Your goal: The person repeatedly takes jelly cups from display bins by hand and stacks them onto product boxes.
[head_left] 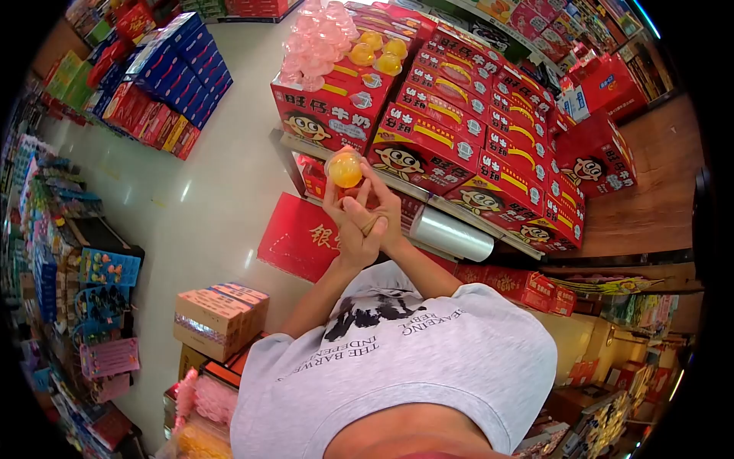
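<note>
In front of my chest, at the edge of the red carton pile, a round clear plastic capsule with yellow inside is held up between both hands. My left hand is closed, its fingers up against the capsule's near left side. Crossing it from the right, my right hand has its fingers on the capsule's right side. Both hands touch each other below it, and some fingertips are hidden. Several similar yellow capsules sit on a red carton just beyond, beside a heap of pink clear ones.
Stacked red milk cartons fill the table to the right, with a silvery roll under its edge. A red box lies low in front. Brown cartons stand at lower left. Blue boxes are piled across the aisle floor.
</note>
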The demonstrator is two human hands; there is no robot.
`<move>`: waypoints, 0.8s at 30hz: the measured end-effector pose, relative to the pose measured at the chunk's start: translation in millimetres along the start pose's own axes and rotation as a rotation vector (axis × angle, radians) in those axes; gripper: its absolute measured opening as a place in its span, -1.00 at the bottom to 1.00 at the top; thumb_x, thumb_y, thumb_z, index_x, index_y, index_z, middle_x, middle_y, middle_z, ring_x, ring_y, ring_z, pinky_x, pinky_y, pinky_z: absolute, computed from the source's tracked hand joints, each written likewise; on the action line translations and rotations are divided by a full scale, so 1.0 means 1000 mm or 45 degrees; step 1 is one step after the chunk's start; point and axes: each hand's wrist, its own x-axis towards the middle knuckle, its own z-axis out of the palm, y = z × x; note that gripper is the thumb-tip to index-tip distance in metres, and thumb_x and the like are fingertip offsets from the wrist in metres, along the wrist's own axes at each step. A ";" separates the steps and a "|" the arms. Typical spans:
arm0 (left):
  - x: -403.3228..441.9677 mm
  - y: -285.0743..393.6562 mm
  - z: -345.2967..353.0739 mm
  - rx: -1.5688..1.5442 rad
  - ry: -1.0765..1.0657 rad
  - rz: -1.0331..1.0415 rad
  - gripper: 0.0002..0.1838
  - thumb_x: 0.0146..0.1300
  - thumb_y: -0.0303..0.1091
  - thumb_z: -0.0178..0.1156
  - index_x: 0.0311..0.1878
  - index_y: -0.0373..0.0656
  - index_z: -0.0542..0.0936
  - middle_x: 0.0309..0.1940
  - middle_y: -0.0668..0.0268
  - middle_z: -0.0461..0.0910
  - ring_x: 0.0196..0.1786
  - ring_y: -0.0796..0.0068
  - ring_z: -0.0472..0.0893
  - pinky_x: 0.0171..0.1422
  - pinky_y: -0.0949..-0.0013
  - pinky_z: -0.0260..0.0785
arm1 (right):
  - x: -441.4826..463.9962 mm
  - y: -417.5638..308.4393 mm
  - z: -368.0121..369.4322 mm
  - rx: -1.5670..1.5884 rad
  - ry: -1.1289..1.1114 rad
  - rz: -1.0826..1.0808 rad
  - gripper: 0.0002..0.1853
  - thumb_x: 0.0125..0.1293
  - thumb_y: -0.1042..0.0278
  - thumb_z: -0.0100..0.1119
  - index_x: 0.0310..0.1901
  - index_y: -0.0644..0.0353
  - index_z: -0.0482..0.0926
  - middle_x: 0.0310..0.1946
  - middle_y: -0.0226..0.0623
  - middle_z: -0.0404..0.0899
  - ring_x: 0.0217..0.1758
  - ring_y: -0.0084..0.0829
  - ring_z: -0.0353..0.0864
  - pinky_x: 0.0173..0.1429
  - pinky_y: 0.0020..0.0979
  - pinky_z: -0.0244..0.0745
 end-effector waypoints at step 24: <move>0.210 -0.098 0.052 0.429 -0.380 -0.236 -0.23 0.28 -0.15 0.17 0.47 -0.43 0.28 0.49 -0.41 -0.13 0.56 -0.28 -0.14 0.58 -0.13 -0.17 | 0.238 0.045 -0.052 -0.633 0.158 -0.049 -0.33 0.17 0.08 0.33 0.20 0.45 0.52 0.19 0.15 0.53 0.24 0.04 0.49 0.34 -0.12 0.38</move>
